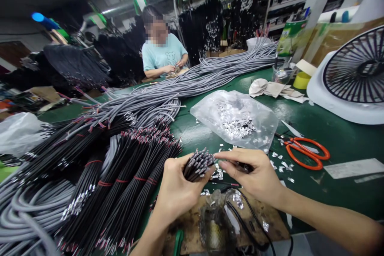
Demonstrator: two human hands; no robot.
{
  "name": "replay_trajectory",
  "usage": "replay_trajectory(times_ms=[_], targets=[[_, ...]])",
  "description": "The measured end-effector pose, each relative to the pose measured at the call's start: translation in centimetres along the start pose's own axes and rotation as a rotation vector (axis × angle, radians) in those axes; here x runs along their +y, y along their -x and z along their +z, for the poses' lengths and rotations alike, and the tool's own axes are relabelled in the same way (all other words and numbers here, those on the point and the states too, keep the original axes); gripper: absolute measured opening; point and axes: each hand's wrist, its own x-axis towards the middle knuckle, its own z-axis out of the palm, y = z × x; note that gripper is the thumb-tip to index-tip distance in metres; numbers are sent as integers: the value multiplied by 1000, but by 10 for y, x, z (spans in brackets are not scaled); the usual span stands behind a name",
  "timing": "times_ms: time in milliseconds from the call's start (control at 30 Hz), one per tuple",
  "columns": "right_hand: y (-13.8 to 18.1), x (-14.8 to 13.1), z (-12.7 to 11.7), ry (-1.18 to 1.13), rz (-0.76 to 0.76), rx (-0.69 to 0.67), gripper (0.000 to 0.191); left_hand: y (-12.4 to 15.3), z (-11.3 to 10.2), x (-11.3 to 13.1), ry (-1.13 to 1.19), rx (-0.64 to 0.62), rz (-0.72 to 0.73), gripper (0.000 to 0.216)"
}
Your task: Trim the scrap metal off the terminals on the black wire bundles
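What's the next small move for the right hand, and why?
Probably ease one wire clear of the bundle with the right hand. The left hand grips the bundle with its tips crowded together, and the right fingertips are at its edge, though contact is hard to tell.

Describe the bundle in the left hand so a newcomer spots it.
On the green table, find the plastic bag of silvery scraps. Nearer the camera, the left hand grips the bundle, grayish tips exposed; unlike the red-tied black bundles on its left, this one is held.
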Motion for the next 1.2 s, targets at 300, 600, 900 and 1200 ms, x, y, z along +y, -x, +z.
replay_trajectory(times_ms=[300, 600, 900, 1200], targets=[[2, -3, -3, 156, -67, -36, 27, 0, -2, 1, -37, 126, -5, 22], [5, 2, -14, 737, -400, 92, 29, 5, 5, -4, -71, 204, 15, 14], [7, -1, -16, 876, -466, 56, 29, 6, 7, -1, -102, 221, 47, 18], [5, -1, -14, 918, -544, 88, 27, 4, 8, -2, -125, 256, 54, 21]])
